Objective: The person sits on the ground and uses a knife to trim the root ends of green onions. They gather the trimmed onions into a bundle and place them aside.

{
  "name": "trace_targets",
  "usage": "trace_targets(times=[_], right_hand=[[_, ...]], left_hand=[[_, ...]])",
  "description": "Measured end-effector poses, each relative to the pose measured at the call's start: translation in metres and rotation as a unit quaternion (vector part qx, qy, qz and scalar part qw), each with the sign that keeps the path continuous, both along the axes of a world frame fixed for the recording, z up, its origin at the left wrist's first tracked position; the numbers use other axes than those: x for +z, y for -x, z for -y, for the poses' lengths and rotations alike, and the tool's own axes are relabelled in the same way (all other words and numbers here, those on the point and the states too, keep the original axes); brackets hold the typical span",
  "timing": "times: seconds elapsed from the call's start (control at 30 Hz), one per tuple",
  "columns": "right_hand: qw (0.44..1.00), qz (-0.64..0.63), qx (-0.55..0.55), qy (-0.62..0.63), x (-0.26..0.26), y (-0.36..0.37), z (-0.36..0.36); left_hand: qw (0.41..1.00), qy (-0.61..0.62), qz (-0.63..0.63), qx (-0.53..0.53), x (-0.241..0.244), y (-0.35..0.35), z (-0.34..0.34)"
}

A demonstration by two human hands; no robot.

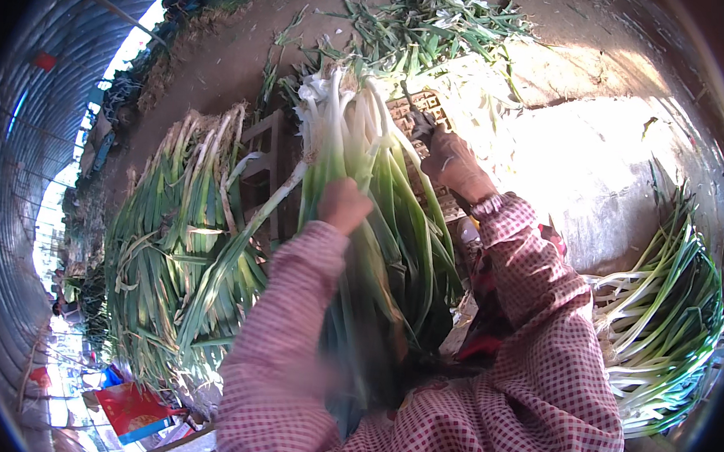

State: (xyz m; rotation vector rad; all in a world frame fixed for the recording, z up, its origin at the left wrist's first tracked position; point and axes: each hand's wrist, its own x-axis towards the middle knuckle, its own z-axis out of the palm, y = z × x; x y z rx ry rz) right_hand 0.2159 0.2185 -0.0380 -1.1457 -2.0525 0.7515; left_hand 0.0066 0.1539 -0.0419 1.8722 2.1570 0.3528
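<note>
A thick bundle of leeks lies before me, its white root ends pointing away and its green leaves running towards my lap. My left hand is closed in a fist over the stalks, seemingly around a leek whose leaves blur below it. To the right of the white ends is my right hand, with dark covering or dirt on its fingers. Those fingers are bent over a brown lattice plastic crate; whether they hold anything cannot be made out.
Untrimmed leeks with dry roots are heaped at left, beside a pale frame. Cleaned leeks lie at right. Loose leaf scraps litter the ground ahead. A red box sits at lower left, near a corrugated wall.
</note>
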Motion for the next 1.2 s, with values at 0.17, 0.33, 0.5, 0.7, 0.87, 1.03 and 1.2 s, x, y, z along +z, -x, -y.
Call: trace_targets(times=[0.17,0.33,0.5,0.7,0.87,1.03,1.2], right_hand=[[0.963,0.129,0.149,0.185,0.013,0.020,0.014],[0.880,-0.320,0.319,0.147,-0.033,0.001,-0.007],[0.897,0.080,0.287,0.328,0.037,0.046,0.044],[0.951,-0.092,0.270,0.120,-0.016,0.057,0.039],[0.925,-0.017,0.364,0.107,-0.005,0.074,0.056],[0.937,-0.198,0.248,0.146,-0.015,0.051,0.045],[0.913,-0.117,0.344,0.188,-0.010,0.037,0.108]], left_hand=[[0.893,-0.076,0.430,0.105,0.175,0.109,-0.065],[0.780,-0.379,0.497,-0.043,0.242,0.177,-0.060],[0.989,0.007,-0.007,0.149,0.020,0.281,0.094],[0.948,0.075,-0.226,0.212,-0.061,0.315,0.198],[0.969,-0.027,-0.196,0.146,-0.082,0.317,0.196],[0.975,-0.067,-0.053,0.204,-0.054,0.318,0.191],[0.957,-0.090,0.196,0.196,0.079,0.259,0.194]])
